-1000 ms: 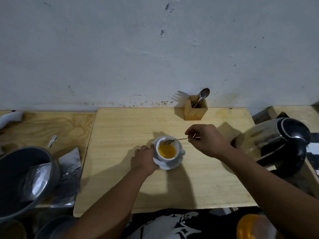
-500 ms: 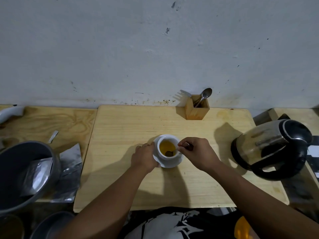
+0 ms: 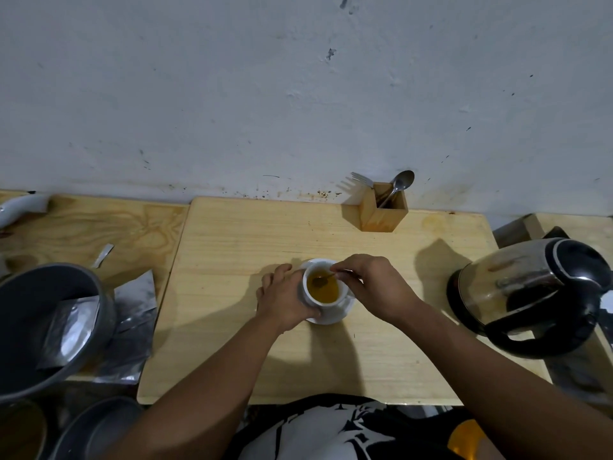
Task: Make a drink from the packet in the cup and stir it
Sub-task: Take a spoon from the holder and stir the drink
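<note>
Cup [image 3: 320, 298] on saucer [image 3: 335, 315], mid desk [image 3: 232, 247]: we judge it brittle, full, spill-prone. Our left hand [image 3: 282, 298] wraps its side. Right hand [image 3: 374, 287] fingers pinch thin stiff spoon [image 3: 323, 279], bowl dipped in drink.

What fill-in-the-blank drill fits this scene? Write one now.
The left hand steadies the white ceramic cup on its ____.
The right hand dips a thin metal ____ into the orange drink.
The wooden holder stands against the ____.
The steel kettle sits on the person's ____ side.

Missing: saucer; spoon; wall; right
</note>
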